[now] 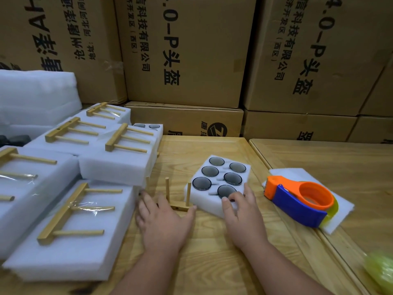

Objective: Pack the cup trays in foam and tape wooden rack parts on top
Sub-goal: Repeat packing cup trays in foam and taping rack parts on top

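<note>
A white foam cup tray point(214, 200) holding several dark cups lies on the wooden table in the middle. My right hand point(241, 209) rests on its near edge, fingers spread and thumb on the foam. Just left of the tray a wooden rack part point(177, 200) stands with its pegs pointing up. My left hand point(163, 218) lies flat and open by the rack's base, thumb stretched toward it. An orange and blue tape dispenser point(299, 202) sits to the right on a white foam sheet point(340, 218).
Several packed foam blocks point(70, 248) with wooden racks taped on top are stacked at the left. Another cup tray point(148, 127) peeks out behind them. Cardboard boxes point(187, 52) wall off the back. A yellow-green blurred object point(380, 271) lies at the lower right.
</note>
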Demonstrator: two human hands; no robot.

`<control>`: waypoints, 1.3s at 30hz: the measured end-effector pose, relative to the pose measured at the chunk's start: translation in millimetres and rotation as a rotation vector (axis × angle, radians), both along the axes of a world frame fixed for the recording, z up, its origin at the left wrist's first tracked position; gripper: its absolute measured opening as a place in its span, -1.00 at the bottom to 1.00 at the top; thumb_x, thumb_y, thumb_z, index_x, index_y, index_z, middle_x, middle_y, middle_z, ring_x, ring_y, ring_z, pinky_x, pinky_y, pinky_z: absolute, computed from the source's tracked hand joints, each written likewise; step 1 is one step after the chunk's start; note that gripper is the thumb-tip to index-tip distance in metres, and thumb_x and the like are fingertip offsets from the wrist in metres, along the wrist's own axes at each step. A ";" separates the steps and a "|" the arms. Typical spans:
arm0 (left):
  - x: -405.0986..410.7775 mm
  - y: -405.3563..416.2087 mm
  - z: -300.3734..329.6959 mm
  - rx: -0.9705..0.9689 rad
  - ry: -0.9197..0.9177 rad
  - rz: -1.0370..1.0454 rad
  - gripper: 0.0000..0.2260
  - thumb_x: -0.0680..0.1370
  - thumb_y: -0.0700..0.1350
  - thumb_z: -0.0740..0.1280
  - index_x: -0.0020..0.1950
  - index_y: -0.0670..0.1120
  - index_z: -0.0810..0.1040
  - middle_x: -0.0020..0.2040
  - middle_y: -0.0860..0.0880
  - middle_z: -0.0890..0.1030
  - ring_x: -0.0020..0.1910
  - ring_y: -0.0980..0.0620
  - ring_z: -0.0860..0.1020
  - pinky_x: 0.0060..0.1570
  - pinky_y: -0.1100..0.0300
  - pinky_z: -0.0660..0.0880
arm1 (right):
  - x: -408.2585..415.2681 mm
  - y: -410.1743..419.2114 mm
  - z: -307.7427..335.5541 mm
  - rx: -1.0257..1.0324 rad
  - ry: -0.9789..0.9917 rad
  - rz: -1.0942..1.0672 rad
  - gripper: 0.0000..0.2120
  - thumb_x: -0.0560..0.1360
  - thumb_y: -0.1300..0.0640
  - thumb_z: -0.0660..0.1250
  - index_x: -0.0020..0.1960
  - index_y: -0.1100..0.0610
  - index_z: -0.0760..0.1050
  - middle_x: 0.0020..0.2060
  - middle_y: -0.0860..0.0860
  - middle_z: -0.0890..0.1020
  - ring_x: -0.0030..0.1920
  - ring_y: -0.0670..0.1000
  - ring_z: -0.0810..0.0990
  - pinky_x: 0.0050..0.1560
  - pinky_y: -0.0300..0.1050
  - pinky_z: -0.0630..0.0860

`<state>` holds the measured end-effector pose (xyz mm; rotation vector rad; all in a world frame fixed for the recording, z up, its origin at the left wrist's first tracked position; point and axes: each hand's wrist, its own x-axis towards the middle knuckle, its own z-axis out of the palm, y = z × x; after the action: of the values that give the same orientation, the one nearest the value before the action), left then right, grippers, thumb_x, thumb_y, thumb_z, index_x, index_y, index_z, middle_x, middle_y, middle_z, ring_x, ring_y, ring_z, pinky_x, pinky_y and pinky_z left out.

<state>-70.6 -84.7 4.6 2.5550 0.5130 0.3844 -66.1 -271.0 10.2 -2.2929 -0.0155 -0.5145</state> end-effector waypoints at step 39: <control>-58.5 19.3 7.7 0.010 -0.940 -0.412 -0.42 0.46 -0.07 0.36 0.45 -0.14 0.30 0.38 -0.29 0.44 0.39 -0.24 0.42 0.45 -0.07 0.29 | -36.4 -79.0 53.5 -0.148 -0.130 -0.246 -0.53 0.41 0.06 0.48 0.29 -0.06 0.47 0.21 -0.04 0.54 0.27 0.07 0.44 0.30 0.06 0.39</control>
<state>-129.1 -65.4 12.4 2.0763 -0.3524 1.3011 -102.5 -350.0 63.7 -2.4157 0.1715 -0.8123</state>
